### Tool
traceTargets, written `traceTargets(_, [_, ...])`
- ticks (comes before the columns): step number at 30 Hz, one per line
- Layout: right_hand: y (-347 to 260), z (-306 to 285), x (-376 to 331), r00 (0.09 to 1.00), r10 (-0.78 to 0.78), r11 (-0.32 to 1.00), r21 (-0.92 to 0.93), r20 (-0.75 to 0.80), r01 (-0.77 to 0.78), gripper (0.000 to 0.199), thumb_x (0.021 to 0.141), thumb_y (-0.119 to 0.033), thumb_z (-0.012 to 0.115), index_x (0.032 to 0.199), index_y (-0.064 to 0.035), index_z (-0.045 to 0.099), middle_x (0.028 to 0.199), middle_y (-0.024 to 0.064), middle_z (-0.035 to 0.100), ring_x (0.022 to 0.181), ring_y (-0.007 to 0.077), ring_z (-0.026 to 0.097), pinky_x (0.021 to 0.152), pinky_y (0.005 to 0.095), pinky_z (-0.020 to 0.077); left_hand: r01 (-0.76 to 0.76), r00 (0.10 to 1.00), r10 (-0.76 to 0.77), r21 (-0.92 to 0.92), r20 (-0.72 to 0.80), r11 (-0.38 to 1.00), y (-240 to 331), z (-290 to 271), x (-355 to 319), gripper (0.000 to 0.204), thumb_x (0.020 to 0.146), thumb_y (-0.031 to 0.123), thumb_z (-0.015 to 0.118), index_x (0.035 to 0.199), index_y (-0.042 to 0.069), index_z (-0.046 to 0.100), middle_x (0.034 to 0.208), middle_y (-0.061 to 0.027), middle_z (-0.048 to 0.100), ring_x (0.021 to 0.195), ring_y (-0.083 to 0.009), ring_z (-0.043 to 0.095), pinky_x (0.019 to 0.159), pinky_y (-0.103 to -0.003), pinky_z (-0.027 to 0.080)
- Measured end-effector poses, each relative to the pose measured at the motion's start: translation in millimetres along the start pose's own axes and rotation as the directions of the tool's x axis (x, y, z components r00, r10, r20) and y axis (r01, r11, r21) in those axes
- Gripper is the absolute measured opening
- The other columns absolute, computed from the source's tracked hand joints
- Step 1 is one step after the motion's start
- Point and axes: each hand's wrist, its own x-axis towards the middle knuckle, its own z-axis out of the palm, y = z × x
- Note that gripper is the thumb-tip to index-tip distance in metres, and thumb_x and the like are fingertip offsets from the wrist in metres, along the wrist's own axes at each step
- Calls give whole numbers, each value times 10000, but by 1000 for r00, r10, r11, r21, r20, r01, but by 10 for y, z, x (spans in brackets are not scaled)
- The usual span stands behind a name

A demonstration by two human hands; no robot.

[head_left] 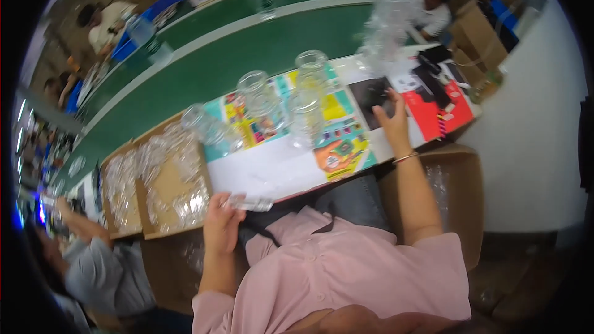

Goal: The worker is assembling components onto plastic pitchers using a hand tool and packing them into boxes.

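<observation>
Clear plastic piece (249, 203) — pinched in left hand (221, 222) grip.

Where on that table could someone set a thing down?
The white sheet at the near edge, between the box of clear pieces and the orange card, is bare. Behind it, the clear jars crowd the surface.

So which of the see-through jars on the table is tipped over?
The leftmost clear jar, nearest the cardboard box, lies tilted on its side. The other jars stand upright.
</observation>
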Motion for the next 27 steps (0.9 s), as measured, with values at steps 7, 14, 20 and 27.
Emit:
traceTargets(7, [145, -18, 233, 965, 251, 965, -98, 80, -243, 452, 744, -265, 705, 1066, 14, 556, 968, 109, 627, 901, 189, 588, 824, 300, 431, -143, 989, 146, -116, 18, 983, 76, 609, 111, 312, 843, 27, 558, 1113, 66, 406, 1105, -223, 540, 810, -178, 614, 706, -262, 524])
traceTargets(14, [-269, -89, -119, 987, 115, 906, 419, -110, -59, 348, 896, -236, 529, 1119, 22, 461, 1024, 114, 567, 922, 204, 569, 815, 298, 449, -251, 965, 263, 229, -21, 940, 26, 549, 238, 365, 848, 62, 561, 1193, 65, 442, 1079, -144, 559, 887, -150, 549, 775, -287, 447])
traceTargets(20, [-787, -256, -681, 993, 34, 829, 552, 109, -89, 345, 849, -96, 523, 1146, 8, 381, 969, 160, 568, 801, 176, 558, 684, 302, 487, -410, 903, 232, 884, 361, 222, -274, 415, 697, 398, 766, 91, 625, 1153, 53, 539, 933, -100, 550, 865, -253, 511, 818, -341, 403])
traceTargets(27, [-897, -240, -1000, 882, -57, 976, 212, 467, -49, 554, 744, -79, 664, 1174, -6, 322, 1010, 115, 536, 892, 151, 541, 791, 290, 449, -343, 861, 412, 939, 299, 35, -560, 187, 603, 458, 692, 98, 691, 1125, 44, 551, 980, -121, 520, 958, -301, 460, 833, -401, 387])
